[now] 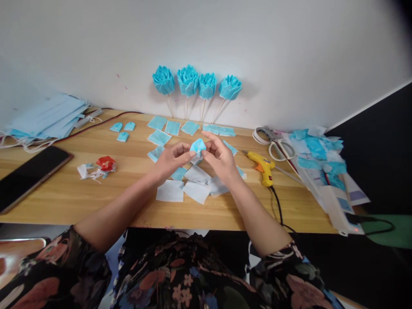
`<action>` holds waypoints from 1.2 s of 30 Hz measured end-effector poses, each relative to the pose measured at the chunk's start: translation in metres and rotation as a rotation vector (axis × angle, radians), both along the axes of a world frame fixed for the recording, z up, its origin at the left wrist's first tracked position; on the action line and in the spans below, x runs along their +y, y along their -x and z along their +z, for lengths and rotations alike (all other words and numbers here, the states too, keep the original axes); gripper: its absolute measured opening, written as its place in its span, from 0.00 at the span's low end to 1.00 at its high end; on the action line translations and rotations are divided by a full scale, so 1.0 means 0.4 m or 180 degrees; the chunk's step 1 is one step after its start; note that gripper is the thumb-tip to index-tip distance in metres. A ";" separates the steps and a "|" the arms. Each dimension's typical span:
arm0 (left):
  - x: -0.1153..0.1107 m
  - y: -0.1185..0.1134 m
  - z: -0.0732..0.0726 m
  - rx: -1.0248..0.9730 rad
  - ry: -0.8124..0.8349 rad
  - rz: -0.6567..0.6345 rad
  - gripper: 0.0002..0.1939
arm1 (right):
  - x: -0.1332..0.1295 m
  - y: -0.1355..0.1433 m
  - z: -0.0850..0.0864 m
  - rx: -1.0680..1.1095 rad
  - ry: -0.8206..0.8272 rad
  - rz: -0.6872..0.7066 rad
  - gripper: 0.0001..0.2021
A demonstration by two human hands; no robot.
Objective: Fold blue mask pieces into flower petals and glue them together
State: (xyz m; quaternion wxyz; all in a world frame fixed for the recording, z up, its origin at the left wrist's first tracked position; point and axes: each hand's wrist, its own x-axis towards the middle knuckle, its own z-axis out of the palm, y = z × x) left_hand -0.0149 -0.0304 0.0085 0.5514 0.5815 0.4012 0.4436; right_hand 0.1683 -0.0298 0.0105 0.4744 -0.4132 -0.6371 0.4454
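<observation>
Between my two hands is a small blue fabric petal [198, 146], its top folded to a rounded point. My left hand [175, 159] pinches its left side between thumb and fingers. On the other side, my right hand [220, 156] grips the lower right edge, with one finger raised. Under and around my hands lie several cut blue squares [159, 137] and white-side-up pieces [170, 191]. Three folded blue petals [122, 137] rest to the left of them. Part of the held petal is covered by my fingertips.
Several blue fabric flowers [188, 80] on sticks lean against the wall. A yellow glue gun [264, 168], scissors [281, 149] and blue scraps [315, 146] lie to the right, beside a white power strip [343, 210]. On the left are face masks [48, 116], a phone [30, 174] and red scraps [105, 163].
</observation>
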 end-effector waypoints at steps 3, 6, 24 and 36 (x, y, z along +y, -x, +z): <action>-0.003 -0.007 -0.003 0.0135 0.0001 -0.0121 0.15 | -0.005 0.012 -0.004 0.0109 0.0046 0.0006 0.25; -0.004 -0.009 -0.003 0.0163 0.0021 -0.0024 0.13 | -0.008 0.017 -0.005 0.0203 0.0080 0.0059 0.25; 0.003 -0.004 -0.021 0.0505 -0.0322 0.0118 0.11 | 0.009 -0.001 -0.023 0.0216 0.0342 0.0374 0.29; -0.002 -0.007 -0.006 0.0199 0.0074 0.0204 0.12 | 0.002 0.022 -0.026 0.0218 0.0150 0.0017 0.28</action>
